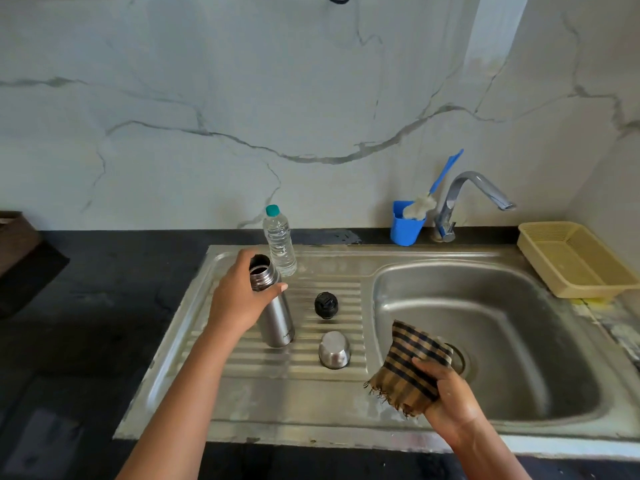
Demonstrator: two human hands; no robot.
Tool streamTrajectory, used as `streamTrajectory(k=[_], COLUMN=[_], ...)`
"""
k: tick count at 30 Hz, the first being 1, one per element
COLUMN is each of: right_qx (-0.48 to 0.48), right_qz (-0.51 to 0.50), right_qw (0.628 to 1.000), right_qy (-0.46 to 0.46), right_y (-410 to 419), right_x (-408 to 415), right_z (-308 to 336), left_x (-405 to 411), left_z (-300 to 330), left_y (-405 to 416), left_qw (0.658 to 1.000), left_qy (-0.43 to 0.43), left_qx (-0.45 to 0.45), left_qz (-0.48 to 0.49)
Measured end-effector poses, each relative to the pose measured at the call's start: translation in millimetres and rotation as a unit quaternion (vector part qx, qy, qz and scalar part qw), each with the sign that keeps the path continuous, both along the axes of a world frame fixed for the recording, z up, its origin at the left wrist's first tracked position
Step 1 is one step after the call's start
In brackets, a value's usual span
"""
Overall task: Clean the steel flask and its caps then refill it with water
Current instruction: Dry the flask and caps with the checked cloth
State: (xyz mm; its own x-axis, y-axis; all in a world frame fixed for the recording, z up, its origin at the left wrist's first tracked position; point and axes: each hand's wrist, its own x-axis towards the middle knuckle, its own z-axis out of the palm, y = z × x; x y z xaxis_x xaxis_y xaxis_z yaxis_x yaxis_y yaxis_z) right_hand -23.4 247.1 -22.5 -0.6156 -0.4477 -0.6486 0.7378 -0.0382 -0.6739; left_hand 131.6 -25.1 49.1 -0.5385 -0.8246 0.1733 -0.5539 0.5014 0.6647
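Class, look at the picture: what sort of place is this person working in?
Most likely a home kitchen: a stainless steel sink with a ribbed drainboard, a curved chrome tap, and a blue plastic cup holding a bottle brush on a dark countertop.

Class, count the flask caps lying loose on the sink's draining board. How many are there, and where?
2. The black inner cap lies on the ribbed draining board, right of the steel flask. The steel outer cap sits nearer the viewer, just below it. None seems hidden.
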Motion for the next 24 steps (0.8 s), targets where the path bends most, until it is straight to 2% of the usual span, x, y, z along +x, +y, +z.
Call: streamTrajectory(k=[4, 7, 10, 14, 16, 18, 21, 24], right_qx=[-0.016, -0.015, -0.008, -0.001, 0.009, 0.029, 0.06, 0.069], right_qz=[0.013, 0.014, 0.005, -0.036, -0.058, -0.075, -0.095, -0.099], right_qw=[1.0, 0.999, 0.999, 0.996, 0.993, 0.988, 0.978, 0.958], right_qy=[0.009, 0.024, 0.048, 0.082, 0.106, 0.135, 0.174, 0.26], right_y=[0, 0, 0, 1, 6, 12, 19, 20], right_x=[3, 2, 1, -5, -8, -16, -31, -45], right_z=[2, 3, 7, 16, 23, 27, 27, 37], left_x=[13, 18, 11, -13, -29, -47, -72, -92], left_z=[10, 27, 40, 38, 28, 17, 3, -12], left_y=[7, 8, 9, 18, 28, 41, 62, 82], left_qw=[0.995, 0.972, 0.925, 0.833, 0.786, 0.77, 0.785, 0.809], left_qy=[0.089, 0.207, 0.35, 0.448, 0.466, 0.459, 0.42, 0.369], left_qx=[-0.005, 0.028, 0.117, 0.313, 0.396, 0.437, 0.456, 0.457], left_qz=[0.052, 0.104, 0.093, 0.082, 0.087, 0.077, 0.014, -0.029])
